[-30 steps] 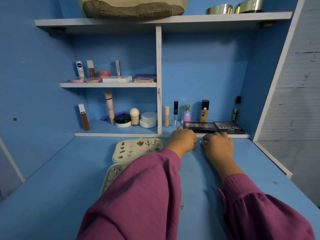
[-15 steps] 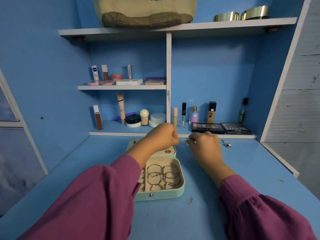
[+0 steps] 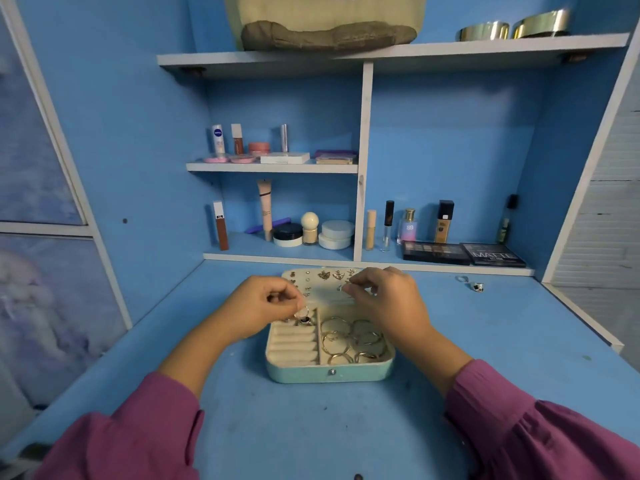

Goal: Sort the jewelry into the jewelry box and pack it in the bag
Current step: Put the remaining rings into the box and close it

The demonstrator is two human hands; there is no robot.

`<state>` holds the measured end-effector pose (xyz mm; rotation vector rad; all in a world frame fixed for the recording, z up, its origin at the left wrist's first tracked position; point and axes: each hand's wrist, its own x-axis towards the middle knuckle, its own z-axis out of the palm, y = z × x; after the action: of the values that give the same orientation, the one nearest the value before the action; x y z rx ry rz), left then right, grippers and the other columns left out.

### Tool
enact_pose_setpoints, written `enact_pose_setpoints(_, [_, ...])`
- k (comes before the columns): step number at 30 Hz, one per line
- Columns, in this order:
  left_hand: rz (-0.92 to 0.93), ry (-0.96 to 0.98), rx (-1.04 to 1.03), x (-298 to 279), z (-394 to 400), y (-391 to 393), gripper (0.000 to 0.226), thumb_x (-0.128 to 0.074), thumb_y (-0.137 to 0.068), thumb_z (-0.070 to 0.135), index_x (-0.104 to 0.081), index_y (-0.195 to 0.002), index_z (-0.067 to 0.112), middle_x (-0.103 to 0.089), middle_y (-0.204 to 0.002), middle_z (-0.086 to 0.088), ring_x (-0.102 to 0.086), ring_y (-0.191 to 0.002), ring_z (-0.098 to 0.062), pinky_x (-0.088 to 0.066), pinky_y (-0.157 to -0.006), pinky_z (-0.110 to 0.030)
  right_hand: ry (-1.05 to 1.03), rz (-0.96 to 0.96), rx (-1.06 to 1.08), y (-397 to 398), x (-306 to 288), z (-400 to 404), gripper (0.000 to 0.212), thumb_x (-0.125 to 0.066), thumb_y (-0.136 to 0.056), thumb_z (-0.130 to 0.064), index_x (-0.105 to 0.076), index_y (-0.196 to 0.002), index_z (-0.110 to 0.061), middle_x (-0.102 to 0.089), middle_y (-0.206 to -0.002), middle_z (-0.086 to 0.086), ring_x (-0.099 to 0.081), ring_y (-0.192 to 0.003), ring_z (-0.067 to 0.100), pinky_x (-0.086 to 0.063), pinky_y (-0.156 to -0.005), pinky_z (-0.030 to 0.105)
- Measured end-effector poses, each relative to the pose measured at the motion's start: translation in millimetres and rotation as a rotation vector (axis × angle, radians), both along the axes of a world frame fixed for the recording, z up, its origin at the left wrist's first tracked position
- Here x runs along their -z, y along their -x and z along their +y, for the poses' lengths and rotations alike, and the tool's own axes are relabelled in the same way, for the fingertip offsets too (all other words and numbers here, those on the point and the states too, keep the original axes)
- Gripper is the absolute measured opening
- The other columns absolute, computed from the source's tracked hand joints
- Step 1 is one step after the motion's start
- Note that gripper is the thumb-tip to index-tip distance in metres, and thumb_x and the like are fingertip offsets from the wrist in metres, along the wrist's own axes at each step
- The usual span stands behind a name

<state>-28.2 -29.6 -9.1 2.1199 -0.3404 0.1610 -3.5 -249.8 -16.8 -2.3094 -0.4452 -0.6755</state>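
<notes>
An open mint jewelry box (image 3: 329,372) lies on the blue desk. Its lid holds small earrings (image 3: 329,275); its right compartment holds several hoop bangles (image 3: 353,341). My left hand (image 3: 263,306) pinches a ring with a dark stone (image 3: 303,315) over the far end of the cream ring rolls (image 3: 294,344). My right hand (image 3: 384,303) hovers over the lid and pinches a small silver piece (image 3: 341,288). Two loose rings (image 3: 471,283) lie on the desk at the right. A beige canvas bag (image 3: 325,26) sits on the top shelf.
Cosmetics bottles and jars (image 3: 304,233) line the low shelf behind the box, with eyeshadow palettes (image 3: 464,253) at the right. More makeup (image 3: 277,150) stands on the middle shelf. Two gold bangles (image 3: 512,27) sit on the top shelf.
Both hands drew back from the low shelf edge to above the open box. My left hand now brings a ring down onto the ring rolls; my right hand moved over the lid.
</notes>
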Motion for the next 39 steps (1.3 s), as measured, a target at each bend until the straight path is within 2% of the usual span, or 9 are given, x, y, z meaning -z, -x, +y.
enact_pose_setpoints(2, [0.017, -0.022, 0.029, 2, 6, 6, 0.022, -0.074, -0.080, 0.010, -0.075, -0.071, 0.029, -0.070, -0.071, -0.003, -0.049, -0.067, -0.019, -0.043, -0.065, -0.023, 0.005, 0.008, -0.029, 5, -1, 5, 0.018, -0.067, -0.085, -0.034, -0.074, -0.093, -0.020, -0.055, -0.071, -0.020, -0.052, -0.085, 0.010, -0.043, -0.084, 0.030])
enact_pose_setpoints(6, [0.034, -0.037, 0.036, 1, 11, 12, 0.015, -0.078, -0.076, 0.011, -0.076, -0.072, 0.026, -0.070, -0.074, -0.002, -0.051, -0.070, -0.021, -0.046, -0.069, -0.030, 0.028, 0.029, -0.068, 14, -1, 10, 0.018, -0.067, -0.085, -0.035, -0.073, -0.095, -0.021, -0.044, -0.068, -0.023, -0.050, -0.086, 0.008, -0.040, -0.083, 0.024])
enact_pose_setpoints(11, [0.048, -0.067, 0.063, -1, 10, 16, 0.014, -0.080, -0.074, 0.014, -0.077, -0.071, 0.027, -0.067, -0.069, 0.012, -0.048, -0.065, -0.007, -0.040, -0.061, -0.013, 0.027, 0.066, -0.071, 14, 1, 12, 0.015, -0.069, -0.083, -0.035, -0.073, -0.092, -0.024, -0.049, -0.072, -0.019, -0.054, -0.089, 0.011, -0.044, -0.083, 0.027])
enact_pose_setpoints(16, [0.040, -0.123, 0.075, -4, 14, 15, 0.014, -0.080, -0.074, 0.014, -0.077, -0.072, 0.027, -0.067, -0.072, 0.017, -0.051, -0.068, 0.003, -0.038, -0.063, -0.008, 0.031, 0.090, -0.072, 12, 2, 12, 0.015, -0.070, -0.082, -0.037, -0.073, -0.091, -0.026, -0.056, -0.080, -0.011, -0.054, -0.090, 0.013, -0.044, -0.081, 0.027])
enact_pose_setpoints(23, [0.058, -0.188, 0.033, -2, 14, 15, 0.016, -0.081, -0.072, 0.017, -0.075, -0.072, 0.031, -0.065, -0.083, 0.006, -0.052, -0.077, -0.018, -0.046, -0.073, -0.029, 0.033, 0.094, -0.084, 14, 1, 12, 0.016, -0.069, -0.083, -0.036, -0.073, -0.092, -0.024, -0.059, -0.082, -0.009, -0.054, -0.091, 0.013, -0.045, -0.082, 0.029])
enact_pose_setpoints(25, [0.066, -0.165, 0.036, -2, 10, 16, 0.015, -0.081, -0.073, 0.016, -0.075, -0.072, 0.029, -0.067, -0.084, 0.000, -0.054, -0.075, -0.017, -0.048, -0.074, -0.031, 0.036, 0.094, -0.086, 14, 1, 13, 0.016, -0.069, -0.083, -0.036, -0.073, -0.092, -0.024, -0.059, -0.083, -0.008, -0.054, -0.090, 0.012, -0.046, -0.081, 0.028])
enact_pose_setpoints(29, [0.069, -0.166, 0.060, 0, 1, 17, 0.014, -0.078, -0.076, 0.015, -0.074, -0.072, 0.028, -0.066, -0.076, 0.009, -0.053, -0.066, -0.001, -0.045, -0.067, -0.017, 0.047, 0.087, -0.087, 14, 0, 13, 0.018, -0.069, -0.083, -0.037, -0.073, -0.093, -0.023, -0.055, -0.079, -0.014, -0.053, -0.089, 0.010, -0.045, -0.078, 0.026])
enact_pose_setpoints(33, [0.024, -0.196, 0.055, 1, 3, 13, 0.014, -0.080, -0.074, 0.019, -0.071, -0.072, 0.029, -0.063, -0.082, 0.010, -0.054, -0.081, -0.004, -0.045, -0.079, -0.020, 0.048, 0.080, -0.093, 16, 0, 13, 0.017, -0.070, -0.083, -0.035, -0.073, -0.093, -0.022, -0.051, -0.073, -0.018, -0.054, -0.088, 0.010, -0.043, -0.077, 0.024])
enact_pose_setpoints(39, [0.018, -0.230, 0.028, 0, 12, 10, 0.018, -0.081, -0.072, 0.017, -0.067, -0.066, 0.026, -0.059, -0.071, 0.019, -0.051, -0.080, 0.003, -0.040, -0.076, -0.013, 0.042, 0.091, -0.110, 16, -1, 12, 0.016, -0.069, -0.083, -0.035, -0.074, -0.092, -0.022, -0.050, -0.072, -0.020, -0.054, -0.089, 0.010, -0.044, -0.080, 0.026])
